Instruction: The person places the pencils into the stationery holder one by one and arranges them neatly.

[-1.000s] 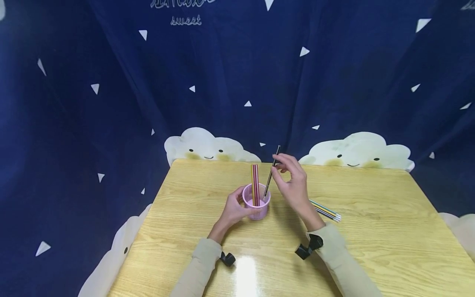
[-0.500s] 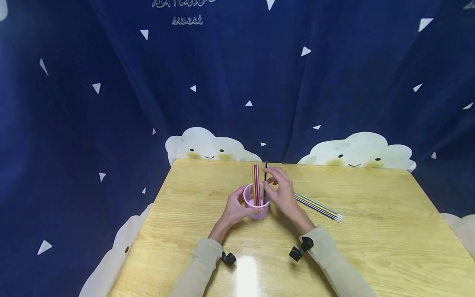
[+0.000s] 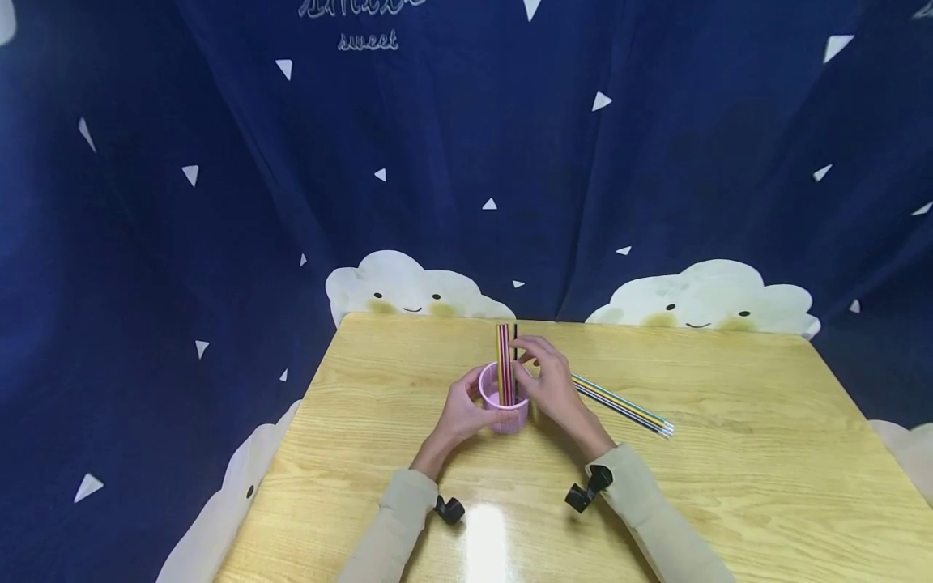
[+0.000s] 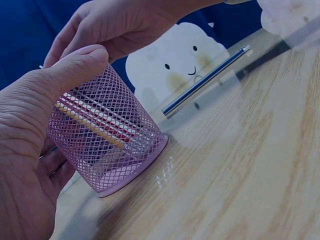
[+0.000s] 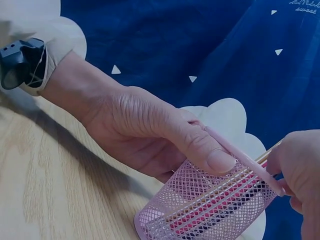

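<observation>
A pink mesh pencil cup [image 3: 506, 419] stands on the wooden table, and my left hand [image 3: 464, 409] grips it round the near-left side with the thumb across the front. Inside it several red and yellow striped pencils [image 3: 503, 356] lean upright together. My right hand [image 3: 551, 380] pinches a black pencil [image 3: 515, 332] whose lower end is within the cup, beside the striped ones. Through the mesh in the left wrist view the yellow and red pencils [image 4: 100, 125] show down to the base. The right fingertips are partly hidden behind the cup's rim there.
To the right of the cup several pencils [image 3: 623, 406] in blue, yellow and dark colours lie side by side on the table [image 3: 729, 453]. Behind the table's far edge hangs a dark blue curtain [image 3: 452, 146] with white clouds and triangles.
My right hand has moved left and down, bringing the black pencil from a slant at the cup's right to upright against the striped pencils. The left hand keeps its grip on the cup.
</observation>
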The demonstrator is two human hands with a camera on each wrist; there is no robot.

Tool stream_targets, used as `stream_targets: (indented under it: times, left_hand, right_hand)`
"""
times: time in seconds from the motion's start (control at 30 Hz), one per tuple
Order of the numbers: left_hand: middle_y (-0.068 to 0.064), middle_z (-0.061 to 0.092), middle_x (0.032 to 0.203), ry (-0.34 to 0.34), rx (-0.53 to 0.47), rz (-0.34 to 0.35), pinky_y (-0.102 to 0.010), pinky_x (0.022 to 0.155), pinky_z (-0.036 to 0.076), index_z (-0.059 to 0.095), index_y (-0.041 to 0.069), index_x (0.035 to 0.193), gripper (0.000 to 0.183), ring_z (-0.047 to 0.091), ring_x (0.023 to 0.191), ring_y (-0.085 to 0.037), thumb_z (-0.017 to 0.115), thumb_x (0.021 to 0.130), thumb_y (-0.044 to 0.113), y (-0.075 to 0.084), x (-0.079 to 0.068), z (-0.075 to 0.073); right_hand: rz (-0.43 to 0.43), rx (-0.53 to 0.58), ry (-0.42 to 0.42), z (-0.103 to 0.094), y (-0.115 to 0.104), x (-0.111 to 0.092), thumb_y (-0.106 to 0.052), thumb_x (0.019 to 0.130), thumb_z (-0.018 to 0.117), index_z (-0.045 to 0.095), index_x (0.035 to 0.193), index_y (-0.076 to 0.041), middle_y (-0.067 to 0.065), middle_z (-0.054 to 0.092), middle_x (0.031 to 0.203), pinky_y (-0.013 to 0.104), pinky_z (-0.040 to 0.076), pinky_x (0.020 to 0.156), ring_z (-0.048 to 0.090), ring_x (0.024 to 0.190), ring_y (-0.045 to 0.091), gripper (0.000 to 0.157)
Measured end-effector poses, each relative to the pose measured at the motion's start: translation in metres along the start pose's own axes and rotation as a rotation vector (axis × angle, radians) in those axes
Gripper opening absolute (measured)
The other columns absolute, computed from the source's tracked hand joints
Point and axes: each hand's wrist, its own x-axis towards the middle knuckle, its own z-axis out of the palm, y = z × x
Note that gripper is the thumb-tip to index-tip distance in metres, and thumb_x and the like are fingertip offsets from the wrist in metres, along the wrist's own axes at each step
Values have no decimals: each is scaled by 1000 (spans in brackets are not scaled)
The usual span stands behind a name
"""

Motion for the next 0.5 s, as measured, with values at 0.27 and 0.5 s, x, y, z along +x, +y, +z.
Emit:
stream_targets:
  times: [0.27, 0.5]
  left_hand:
    - [-15, 68, 134, 9, 32, 0, -49, 108, 53, 60, 4, 143, 82, 66, 120, -34, 94, 69, 1, 0, 1, -2]
    - [-15, 68, 135, 13, 29, -20, -48, 110, 51, 60, 4, 143, 84, 66, 121, -34, 96, 68, 2, 0, 1, -1]
  right_hand:
    - [25, -28, -55, -7, -4, -6, -4, 97, 69, 73, 127, -6, 13, 65, 143, 45, 50, 94, 61, 113, 31, 30]
    - [32, -51, 3, -26, -2, -26, -5, 96, 71, 73, 125, -4, 12, 67, 139, 31, 45, 88, 58, 109, 26, 29]
